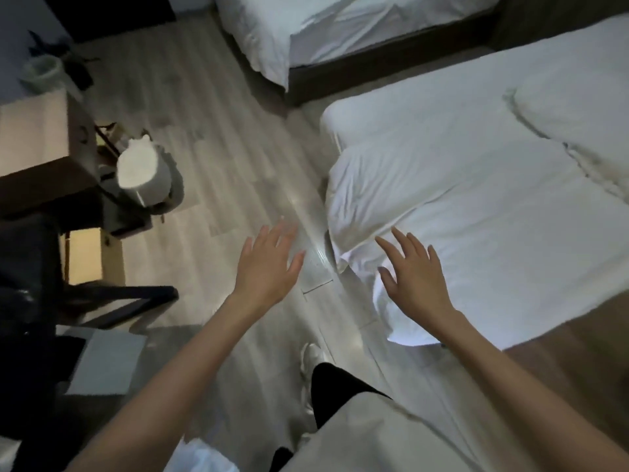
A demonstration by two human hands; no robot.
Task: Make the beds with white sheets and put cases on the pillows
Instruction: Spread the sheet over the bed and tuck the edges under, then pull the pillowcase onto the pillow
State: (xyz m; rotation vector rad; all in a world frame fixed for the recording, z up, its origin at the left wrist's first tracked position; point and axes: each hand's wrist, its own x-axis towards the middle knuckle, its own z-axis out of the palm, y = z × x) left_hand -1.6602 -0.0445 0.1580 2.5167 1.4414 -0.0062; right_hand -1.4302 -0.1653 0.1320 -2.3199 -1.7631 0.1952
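Observation:
A bed with a white sheet point(510, 233) fills the right of the head view. A white pillow point(442, 185) lies on it near the bed's left edge, and a second white pillow or folded duvet point(578, 110) lies at the far right. My right hand point(413, 274) hovers over the sheet just below the pillow's corner, fingers spread and holding nothing. My left hand point(269, 264) is stretched out over the wooden floor left of the bed, fingers straight and empty. A second bed with white bedding point(340, 32) stands at the top.
A wooden desk point(37, 144) stands at the left with a white kettle-like object point(143, 172) beside it. A dark chair point(41, 277) sits lower left. A pale mat point(109, 362) lies on the floor. My shoe point(311, 356) is on the floor between desk and bed.

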